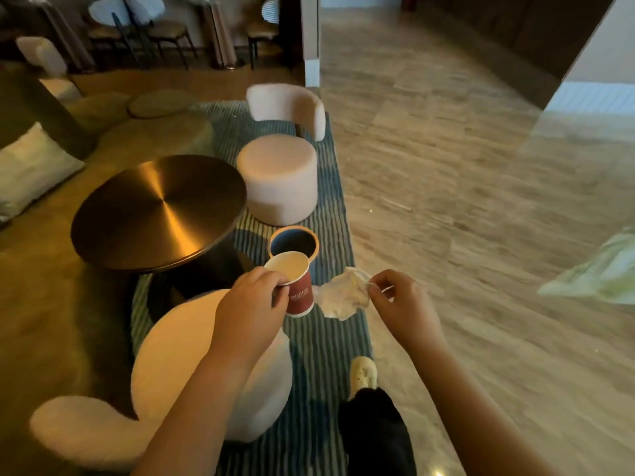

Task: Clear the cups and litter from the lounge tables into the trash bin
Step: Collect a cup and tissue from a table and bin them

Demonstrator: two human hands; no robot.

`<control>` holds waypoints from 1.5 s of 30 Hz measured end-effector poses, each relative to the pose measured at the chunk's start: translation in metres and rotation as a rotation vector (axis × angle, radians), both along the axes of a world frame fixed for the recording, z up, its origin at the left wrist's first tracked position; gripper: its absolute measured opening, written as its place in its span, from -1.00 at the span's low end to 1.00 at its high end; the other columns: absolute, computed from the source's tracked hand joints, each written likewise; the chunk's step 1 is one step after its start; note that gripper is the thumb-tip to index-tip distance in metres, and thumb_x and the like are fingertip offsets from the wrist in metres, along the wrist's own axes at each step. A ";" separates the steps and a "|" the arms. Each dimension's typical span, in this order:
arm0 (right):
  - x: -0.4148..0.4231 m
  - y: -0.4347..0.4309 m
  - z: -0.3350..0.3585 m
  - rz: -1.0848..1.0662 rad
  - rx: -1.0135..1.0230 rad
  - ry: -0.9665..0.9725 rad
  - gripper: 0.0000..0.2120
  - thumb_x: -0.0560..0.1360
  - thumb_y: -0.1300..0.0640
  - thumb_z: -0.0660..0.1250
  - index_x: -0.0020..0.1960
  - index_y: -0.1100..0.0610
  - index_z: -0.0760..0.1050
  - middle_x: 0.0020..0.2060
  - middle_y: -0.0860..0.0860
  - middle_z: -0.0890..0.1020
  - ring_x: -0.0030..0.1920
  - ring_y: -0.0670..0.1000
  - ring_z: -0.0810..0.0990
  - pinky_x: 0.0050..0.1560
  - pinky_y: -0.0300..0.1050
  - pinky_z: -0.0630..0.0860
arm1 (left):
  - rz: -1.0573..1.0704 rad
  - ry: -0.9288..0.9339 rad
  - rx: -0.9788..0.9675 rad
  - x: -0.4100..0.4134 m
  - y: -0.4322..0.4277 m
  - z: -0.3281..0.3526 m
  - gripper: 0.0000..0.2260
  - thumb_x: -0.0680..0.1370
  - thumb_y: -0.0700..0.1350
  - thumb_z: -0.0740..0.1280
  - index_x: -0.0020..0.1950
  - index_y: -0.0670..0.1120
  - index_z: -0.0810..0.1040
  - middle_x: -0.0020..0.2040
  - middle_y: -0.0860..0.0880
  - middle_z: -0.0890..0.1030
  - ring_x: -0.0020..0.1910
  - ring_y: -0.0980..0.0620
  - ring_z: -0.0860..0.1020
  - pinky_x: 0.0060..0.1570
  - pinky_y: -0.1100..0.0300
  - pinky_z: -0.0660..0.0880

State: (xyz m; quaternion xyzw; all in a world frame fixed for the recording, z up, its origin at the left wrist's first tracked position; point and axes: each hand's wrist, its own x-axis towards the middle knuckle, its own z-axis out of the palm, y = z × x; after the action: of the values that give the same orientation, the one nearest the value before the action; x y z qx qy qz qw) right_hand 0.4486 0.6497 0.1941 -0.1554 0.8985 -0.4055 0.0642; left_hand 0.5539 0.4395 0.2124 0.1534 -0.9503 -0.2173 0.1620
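Left hand (252,297) grips red cup (297,286), right hand (395,297) pinches crumpled napkin (340,298); trash bin (293,243) just beyond both, evidently for dropping

Left hand (252,297) and right hand (398,297): bare. Left forearm (206,389) and right forearm (464,383): bare along the full visible length, down to the lower frame edge. One trouser leg (374,431) recorded at bottom centre: black, plain, loose cut, matte fabric, hem gathered at the ankle. One shoe (363,374) recorded below the hem: pale cream, clog type, rounded toe, small round vent holes across the upper. Fine detail softened by blur.
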 end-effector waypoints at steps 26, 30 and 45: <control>-0.446 -0.252 -0.161 0.322 0.177 -0.369 -0.88 0.51 0.12 0.31 -0.17 -0.07 0.49 -0.25 -0.12 0.56 -0.21 -0.17 0.51 -0.29 -0.37 0.35 | 0.286 -0.265 0.325 -0.375 -0.206 -0.160 -0.85 0.52 -0.15 0.33 0.06 -0.09 0.60 -0.03 -0.03 0.60 -0.04 -0.01 0.53 -0.09 0.14 0.46; -0.475 -0.281 -0.211 0.310 0.228 -0.493 -0.92 0.52 0.12 0.28 -0.14 -0.02 0.49 -0.22 -0.05 0.55 -0.22 -0.08 0.52 -0.30 -0.26 0.39 | 0.287 -0.276 0.358 -0.404 -0.234 -0.214 -0.85 0.51 -0.17 0.35 0.06 -0.09 0.61 -0.02 -0.04 0.60 -0.02 -0.01 0.54 -0.06 0.09 0.50; -0.527 -0.333 -0.434 0.343 0.243 -0.539 -0.92 0.52 0.15 0.33 0.01 0.07 0.49 -0.17 -0.05 0.55 -0.17 -0.09 0.55 -0.24 -0.25 0.44 | 0.390 -0.269 0.498 -0.461 -0.252 -0.449 -0.83 0.51 -0.24 0.35 0.07 -0.16 0.63 0.03 -0.08 0.62 0.02 -0.01 0.55 0.04 0.18 0.46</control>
State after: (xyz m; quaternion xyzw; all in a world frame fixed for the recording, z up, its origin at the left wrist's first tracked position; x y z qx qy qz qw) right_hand -0.0783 0.3166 -0.2401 -0.1828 0.8517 -0.3054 0.3846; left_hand 0.0928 0.1877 -0.2370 0.3943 -0.8337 -0.3854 0.0311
